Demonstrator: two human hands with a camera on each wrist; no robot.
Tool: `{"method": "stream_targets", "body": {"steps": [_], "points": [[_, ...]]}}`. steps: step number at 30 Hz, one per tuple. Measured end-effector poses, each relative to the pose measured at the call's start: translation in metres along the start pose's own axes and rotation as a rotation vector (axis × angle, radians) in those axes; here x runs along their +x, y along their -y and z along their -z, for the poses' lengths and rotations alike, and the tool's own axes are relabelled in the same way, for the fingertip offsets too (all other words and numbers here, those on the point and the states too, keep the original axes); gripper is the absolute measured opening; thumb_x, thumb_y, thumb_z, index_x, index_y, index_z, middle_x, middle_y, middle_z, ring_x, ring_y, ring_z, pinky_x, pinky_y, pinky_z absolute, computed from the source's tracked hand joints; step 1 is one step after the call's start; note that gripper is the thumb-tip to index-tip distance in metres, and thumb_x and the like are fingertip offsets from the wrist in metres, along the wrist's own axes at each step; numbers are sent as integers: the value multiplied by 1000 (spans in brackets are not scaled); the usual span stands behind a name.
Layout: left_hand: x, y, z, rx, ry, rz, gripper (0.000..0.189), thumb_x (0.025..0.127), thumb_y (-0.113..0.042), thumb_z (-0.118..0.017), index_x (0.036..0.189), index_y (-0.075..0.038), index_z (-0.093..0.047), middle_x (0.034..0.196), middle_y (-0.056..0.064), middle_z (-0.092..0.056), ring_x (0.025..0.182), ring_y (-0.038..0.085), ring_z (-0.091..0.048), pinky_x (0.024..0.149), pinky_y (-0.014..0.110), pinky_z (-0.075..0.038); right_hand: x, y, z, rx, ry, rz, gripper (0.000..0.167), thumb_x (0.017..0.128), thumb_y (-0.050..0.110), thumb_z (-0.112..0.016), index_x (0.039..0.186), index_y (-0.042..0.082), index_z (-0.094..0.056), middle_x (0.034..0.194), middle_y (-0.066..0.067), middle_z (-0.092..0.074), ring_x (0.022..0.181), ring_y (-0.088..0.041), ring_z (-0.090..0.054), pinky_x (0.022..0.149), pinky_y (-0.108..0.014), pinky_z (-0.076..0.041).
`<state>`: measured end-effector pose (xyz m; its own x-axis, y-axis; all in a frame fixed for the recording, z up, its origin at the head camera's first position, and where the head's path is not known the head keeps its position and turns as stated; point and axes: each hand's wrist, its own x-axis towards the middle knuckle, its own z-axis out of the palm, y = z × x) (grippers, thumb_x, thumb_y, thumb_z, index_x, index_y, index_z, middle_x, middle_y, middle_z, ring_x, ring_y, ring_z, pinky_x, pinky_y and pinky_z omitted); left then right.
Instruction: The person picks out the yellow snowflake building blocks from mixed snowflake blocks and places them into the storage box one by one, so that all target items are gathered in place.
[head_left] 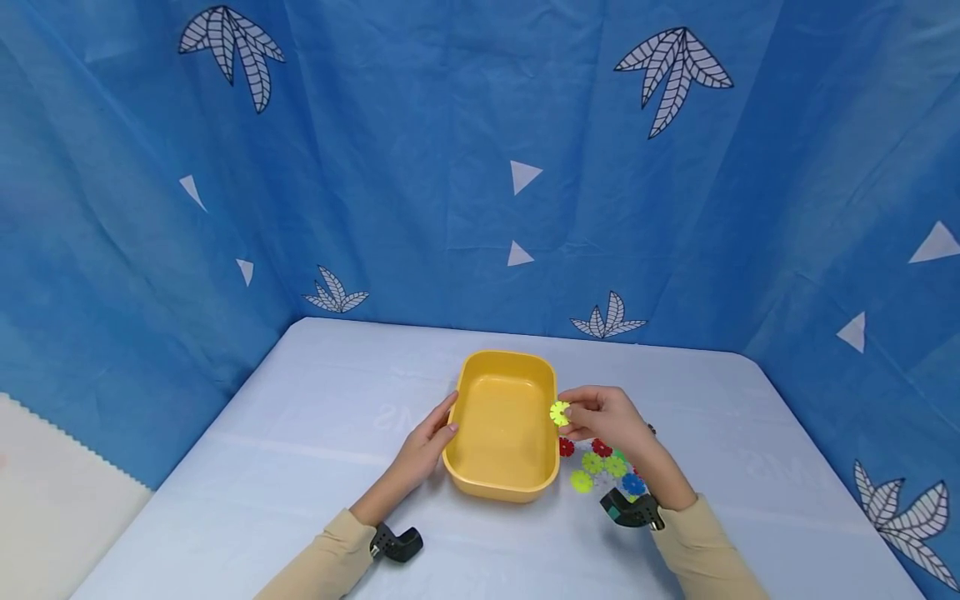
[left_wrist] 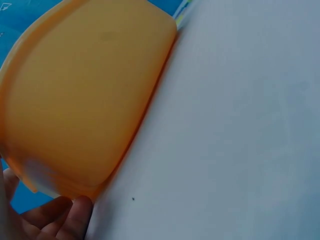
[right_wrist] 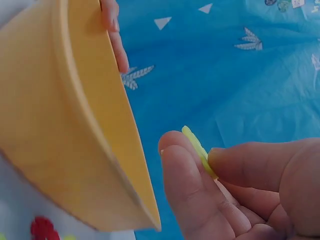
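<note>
A yellow plastic basin (head_left: 501,425) with rounded corners sits on the white table, its inner floor bare. The left hand (head_left: 425,442) holds the basin's left side, thumb and fingers at the rim; in the left wrist view, curled fingers (left_wrist: 75,217) lie against the wall. Just outside the right rim, the right hand (head_left: 606,417) pinches a yellow-green snowflake-shaped plastic disc (head_left: 559,413) between thumb and fingertips. Seen edge-on in the right wrist view, the disc (right_wrist: 199,151) is raised beside the basin wall (right_wrist: 75,130).
Several loose snowflake discs (head_left: 592,462) in red, yellow-green, blue and other colours lie right of the basin, partly under the right forearm. Black wrist cameras sit on both wrists. A blue patterned curtain (head_left: 480,167) stands behind the white-covered table (head_left: 360,392).
</note>
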<state>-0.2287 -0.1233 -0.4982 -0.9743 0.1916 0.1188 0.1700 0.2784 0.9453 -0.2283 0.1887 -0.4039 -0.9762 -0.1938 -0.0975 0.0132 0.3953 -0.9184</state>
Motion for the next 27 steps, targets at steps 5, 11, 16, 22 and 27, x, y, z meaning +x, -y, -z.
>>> {"method": "stream_targets", "body": {"steps": [5,11,16,22,27], "points": [[-1,-1,0,1,1,0,53,106,-27,-54,157,-26,-42,163,7,-40,147,34,-45,120,52,-39,5,9,-19,4,38,29,33,100,6,-60,130,-8,-63,101,-17,-72,83,-27,-77,73,-31,-65],[0,1,-1,23,4,2,53,106,-28,-54,158,-26,-40,164,6,-39,148,34,-44,120,52,-39,13,17,-43,5,62,17,29,99,5,-61,126,-5,-67,96,-14,-73,80,-26,-77,72,-34,-65],[0,2,-2,46,9,-1,54,107,-28,-52,159,-26,-38,164,9,-39,147,34,-45,119,52,-39,21,17,-57,21,101,21,29,99,5,-61,125,-5,-67,94,-15,-72,78,-23,-77,71,-33,-65],[1,2,-1,59,12,-8,55,107,-29,-52,159,-26,-37,163,10,-40,146,35,-46,118,52,-41,26,17,-72,9,102,-2,27,98,6,-65,122,-3,-70,94,-14,-72,76,-21,-77,69,-32,-65],[1,4,-1,57,15,-1,54,107,-29,-52,159,-26,-37,164,9,-39,146,34,-46,118,51,-41,29,17,-80,7,121,2,26,97,4,-64,120,-4,-70,94,-15,-73,74,-20,-77,68,-31,-65]]}}
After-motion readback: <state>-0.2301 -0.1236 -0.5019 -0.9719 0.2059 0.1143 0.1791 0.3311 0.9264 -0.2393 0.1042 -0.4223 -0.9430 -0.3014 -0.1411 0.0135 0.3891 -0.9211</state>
